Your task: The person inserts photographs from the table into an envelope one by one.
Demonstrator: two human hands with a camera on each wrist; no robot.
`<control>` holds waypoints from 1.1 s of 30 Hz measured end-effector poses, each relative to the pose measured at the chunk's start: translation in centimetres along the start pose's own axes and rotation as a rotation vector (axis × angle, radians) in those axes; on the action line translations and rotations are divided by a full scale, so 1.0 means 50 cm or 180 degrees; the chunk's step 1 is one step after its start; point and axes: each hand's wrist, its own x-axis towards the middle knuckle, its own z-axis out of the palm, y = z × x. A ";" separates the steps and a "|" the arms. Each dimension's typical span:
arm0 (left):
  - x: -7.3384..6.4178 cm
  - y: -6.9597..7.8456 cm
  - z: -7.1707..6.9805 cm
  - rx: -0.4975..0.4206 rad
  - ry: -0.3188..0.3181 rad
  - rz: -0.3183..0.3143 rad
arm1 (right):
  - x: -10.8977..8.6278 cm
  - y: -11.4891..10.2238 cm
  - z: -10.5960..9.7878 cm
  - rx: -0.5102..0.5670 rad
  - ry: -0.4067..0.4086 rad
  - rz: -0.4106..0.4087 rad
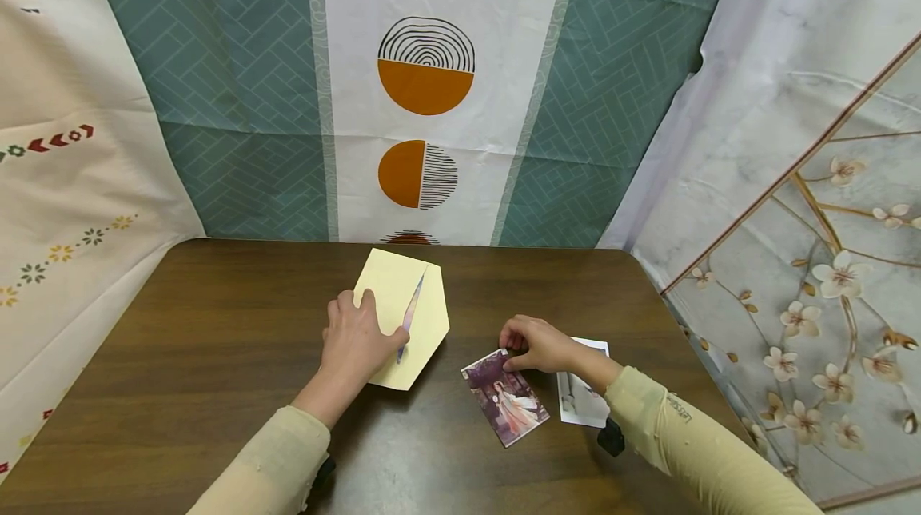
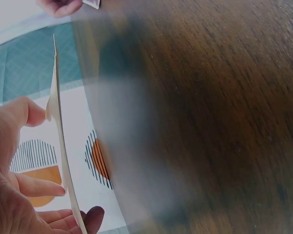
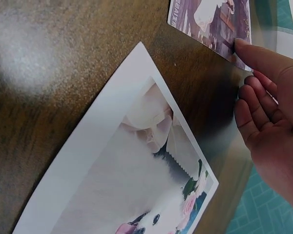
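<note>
My left hand (image 1: 357, 343) grips a pale yellow envelope (image 1: 388, 287) by its left side, thumb over the face and some fingertips behind the edge. The envelope's pointed end faces right, and a narrow gap along its opening shows bluish purple inside. Seen edge-on in the left wrist view, the envelope (image 2: 61, 131) stands above the tabletop. Right of it, my right hand (image 1: 543, 345) pinches the top corner of a purple-toned photo print (image 1: 507, 407) showing a figure in a pale, flowing dress. Thumb and index finger hold that corner in the right wrist view.
A second, white-bordered photo print (image 3: 136, 161) lies on the brown wooden table (image 1: 216, 339) below my right wrist, partly covered by it in the head view. A patterned curtain (image 1: 424, 179) hangs behind the table, and a floral cloth (image 1: 820, 339) on the right.
</note>
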 end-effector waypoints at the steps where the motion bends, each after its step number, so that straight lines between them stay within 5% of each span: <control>1: 0.000 0.000 0.000 0.0003 -0.0005 -0.0004 | 0.000 0.000 0.000 0.0024 0.0000 0.0000; 18: 0.001 -0.001 0.000 -0.0028 -0.0014 -0.0023 | -0.005 -0.005 0.005 0.0711 0.0155 0.0134; 33: 0.002 0.005 -0.002 -0.0016 0.0039 0.0017 | 0.006 -0.029 -0.020 0.2056 0.0179 0.0491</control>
